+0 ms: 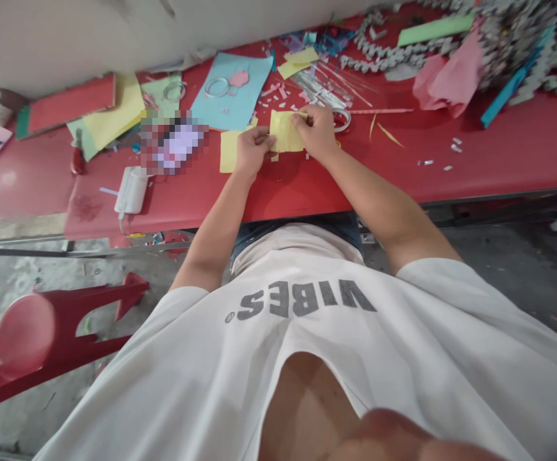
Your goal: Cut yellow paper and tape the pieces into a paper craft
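Observation:
Between my two hands is a small piece of yellow paper (285,133), held a little above the red table. My left hand (253,150) is closed, its thumb and fingers pinching the paper's left edge. At the upper right of the same piece, my right hand (317,131) pinches it between thumb and fingers. Another yellow paper piece (228,152) lies on the table just left of my left hand. Scissors with a white handle (342,120) lie partly hidden behind my right hand.
The red table (394,163) carries blue paper (230,86), a white power bank (132,190), a red notebook (74,102) and many paper scraps. Pink crepe paper (449,80) and silvery garlands (394,57) lie at the back right. A red plastic chair (57,320) stands at lower left.

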A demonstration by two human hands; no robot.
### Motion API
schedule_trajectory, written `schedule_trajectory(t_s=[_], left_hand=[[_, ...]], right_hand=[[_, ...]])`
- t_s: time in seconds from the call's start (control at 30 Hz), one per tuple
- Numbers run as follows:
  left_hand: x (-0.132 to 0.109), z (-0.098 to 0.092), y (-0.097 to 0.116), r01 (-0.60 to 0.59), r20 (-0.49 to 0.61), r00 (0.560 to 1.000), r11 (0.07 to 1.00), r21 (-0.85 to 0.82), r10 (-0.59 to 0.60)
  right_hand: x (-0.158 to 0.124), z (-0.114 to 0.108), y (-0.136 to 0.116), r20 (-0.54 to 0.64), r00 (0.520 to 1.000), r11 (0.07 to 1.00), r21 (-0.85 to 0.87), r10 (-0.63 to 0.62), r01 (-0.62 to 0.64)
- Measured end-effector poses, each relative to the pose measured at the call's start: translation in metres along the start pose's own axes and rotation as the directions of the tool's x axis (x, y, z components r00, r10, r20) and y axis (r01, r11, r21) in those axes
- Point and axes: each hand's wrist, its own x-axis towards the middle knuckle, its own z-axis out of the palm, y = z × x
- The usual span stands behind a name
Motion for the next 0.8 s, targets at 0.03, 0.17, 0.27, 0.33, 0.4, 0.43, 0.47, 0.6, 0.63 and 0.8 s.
schedule_trajectory(t_s=[0.03,0.17,0.27,0.33,0.4,0.43,0.47,0.6,0.63,0.8], left_hand=[[0.0,0.0,0.001,0.007,-0.002,1.0,1.0,0.0,-0.007],[-0.002,0.002,0.005,0.016,0.026,1.0,1.0,-0.009,-0.015],[-0.003,0.004,0.004,-0.003,0.022,1.0,1.0,-0.005,0.004],[-0.002,0.004,0.003,-0.026,0.011,1.0,1.0,-0.017,0.026],[-0.002,0.005,0.003,-0.043,0.009,0.999,0.998,-0.04,0.043],[-0.002,0.006,0.003,-0.045,0.007,0.999,0.998,-0.049,0.046],[-0.002,0.007,0.004,-0.042,0.002,0.999,0.998,-0.054,0.042],[-0.002,0.008,0.006,-0.025,-0.01,1.0,0.998,-0.049,0.025],[-0.002,0.008,0.006,-0.03,-0.006,1.0,0.998,-0.049,0.03],[0.002,0.003,-0.002,-0.085,0.006,0.996,0.996,-0.032,0.085]], right_hand=[[0.001,0.0,0.001,-0.005,1.0,1.0,-0.003,0.0,0.0],[0.002,0.001,0.003,-0.021,1.0,1.0,-0.003,0.008,-0.008],[0.001,0.004,0.005,0.001,0.999,0.999,0.028,0.037,-0.037],[-0.001,0.007,0.005,0.022,0.999,0.998,0.051,0.035,-0.036],[-0.003,0.01,0.005,0.042,0.999,0.998,0.062,0.02,-0.023],[-0.004,0.01,0.005,0.05,0.999,0.998,0.063,0.011,-0.014],[-0.004,0.011,0.005,0.056,0.998,0.998,0.061,0.001,-0.004],[-0.006,0.011,0.004,0.064,0.998,0.999,0.042,-0.023,0.021],[-0.006,0.011,0.004,0.073,0.997,0.999,0.037,-0.022,0.019],[-0.007,0.008,0.003,0.106,0.994,1.0,0.023,0.0,-0.002]])
